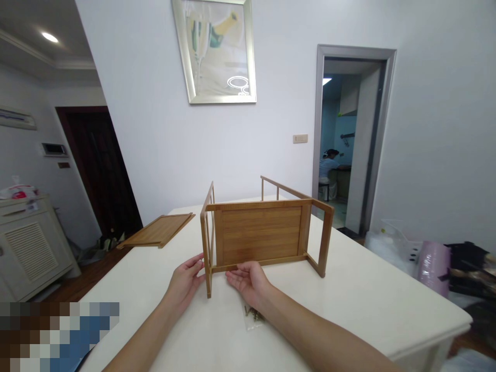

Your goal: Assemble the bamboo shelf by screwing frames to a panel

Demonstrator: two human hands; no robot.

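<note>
A brown wooden shelf frame (263, 232) lies on its side on the white table, its panel facing me and a slatted or open side frame at each end. My left hand (186, 281) is at the outer face of the left side frame, low down, with thumb and fingers drawn together. Whatever is between those fingertips is too small to make out. Along the lower rail, near the left corner, my right hand (250, 283) grips the shelf with its thumb above and fingers below. A small clear bag of screws (253, 316) lies partly beneath my right wrist.
A separate wooden panel (160, 231) rests on the left of the white table (372, 299). The table's right edge runs past a pink wrapped roll (433, 266) and plastic bags. A louvred cabinet (33, 248) stands at left. Another person (329, 166) sits beyond the doorway.
</note>
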